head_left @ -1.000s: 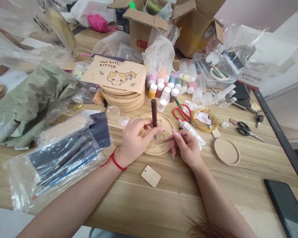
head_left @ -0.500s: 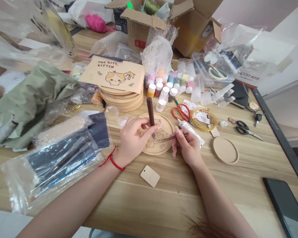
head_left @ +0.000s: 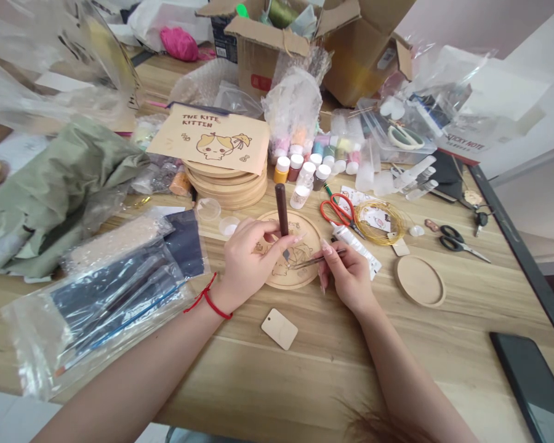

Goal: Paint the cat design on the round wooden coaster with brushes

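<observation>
Evidently, two hands meet over one drawn-on disc

A round wooden disc with line drawings lies flat on the bench, between the hands and just beyond their fingers. The left hand is nearer, covering part of its left rim; the right hand is beside the right rim. The left fingers are closed on a dark-handled tool, its long axis almost upright over the drawing; whether its grey lower end touches the wood, I cannot tell. The right fingers are pinched around a slim dark tool, which lies low across the disc, its tip pointing left, near the grey end.

Farther out, a pale tag lies in front of the disc, a white tube and red-handled scissors to its right. Behind and to the left, a printed sheet lies on a stack of wooden discs; a shallow round tray sits off to the right.
</observation>
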The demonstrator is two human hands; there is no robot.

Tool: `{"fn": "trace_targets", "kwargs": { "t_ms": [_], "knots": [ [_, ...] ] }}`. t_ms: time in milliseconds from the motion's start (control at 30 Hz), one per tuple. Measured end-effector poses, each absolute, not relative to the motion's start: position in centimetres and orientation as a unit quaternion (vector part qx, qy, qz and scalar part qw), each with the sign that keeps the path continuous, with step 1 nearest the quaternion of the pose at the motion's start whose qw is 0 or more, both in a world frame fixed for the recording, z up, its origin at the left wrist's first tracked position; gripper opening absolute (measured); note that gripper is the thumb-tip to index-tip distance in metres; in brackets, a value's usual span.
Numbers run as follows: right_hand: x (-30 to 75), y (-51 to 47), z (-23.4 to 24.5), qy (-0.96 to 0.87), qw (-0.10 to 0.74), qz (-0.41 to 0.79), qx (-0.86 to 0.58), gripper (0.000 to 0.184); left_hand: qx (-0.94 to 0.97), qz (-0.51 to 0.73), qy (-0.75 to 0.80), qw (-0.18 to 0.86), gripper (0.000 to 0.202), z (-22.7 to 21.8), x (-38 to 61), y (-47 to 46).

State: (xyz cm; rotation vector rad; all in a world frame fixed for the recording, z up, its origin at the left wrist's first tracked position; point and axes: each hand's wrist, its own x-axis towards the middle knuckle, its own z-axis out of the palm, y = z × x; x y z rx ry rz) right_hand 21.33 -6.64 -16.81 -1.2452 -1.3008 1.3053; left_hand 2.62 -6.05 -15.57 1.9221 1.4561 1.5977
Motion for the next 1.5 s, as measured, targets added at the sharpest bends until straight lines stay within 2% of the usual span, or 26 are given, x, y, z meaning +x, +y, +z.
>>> {"fn": "trace_targets", "kwargs": {
  "t_ms": [1500],
  "knots": [
    [21.27, -6.54, -16.72, -0.487, 0.449, 0.546, -0.514, 0.04, 0.657, 0.547, 0.502, 0.129, 0.017, -15.59, 2.64, -6.0]
  ]
}}
